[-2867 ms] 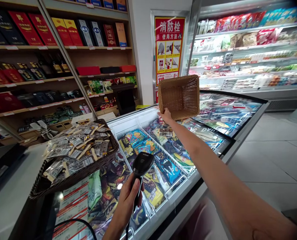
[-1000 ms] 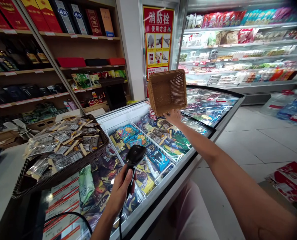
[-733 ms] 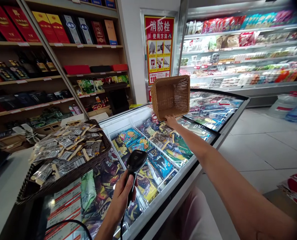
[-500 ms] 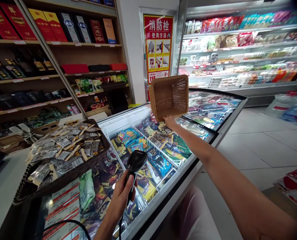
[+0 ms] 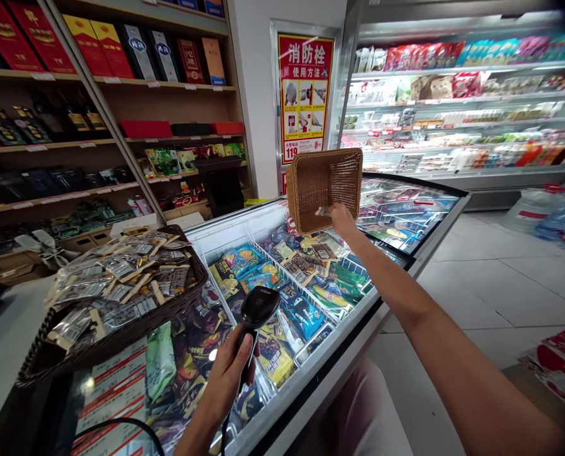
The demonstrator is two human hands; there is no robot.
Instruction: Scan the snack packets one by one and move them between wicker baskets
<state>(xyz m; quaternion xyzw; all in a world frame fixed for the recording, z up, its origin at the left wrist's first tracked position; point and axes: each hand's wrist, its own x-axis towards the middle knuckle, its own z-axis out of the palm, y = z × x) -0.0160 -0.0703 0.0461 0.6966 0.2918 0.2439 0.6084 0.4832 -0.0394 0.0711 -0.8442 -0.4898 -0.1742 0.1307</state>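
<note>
My left hand [image 5: 235,358] is wrapped round the handle of a black barcode scanner [image 5: 260,305], its head pointing up and away over the freezer. At the end of my outstretched right arm, my right hand [image 5: 343,218] is closed on a small pale packet [image 5: 323,211], too small to make out. That hand is at the mouth of a tan wicker basket [image 5: 311,183], tilted with its opening toward me. Below are wrapped ice creams [image 5: 306,310] in the chest freezer [image 5: 282,392], split by white wire dividers.
A dark wicker basket [image 5: 199,269] piled with stick-handled packets [image 5: 135,269] sits at the left on the freezer. Price labels [image 5: 116,386] and a green packet [image 5: 160,361] lie near it. Shelves [image 5: 168,85] and a lit refrigerated display [image 5: 453,95] stand behind; water jugs [image 5: 532,209] are on the floor.
My right hand has moved up and slightly right, from the tan basket's lower rim to its mouth, and a small packet now shows in its fingers. The left hand keeps holding the scanner.
</note>
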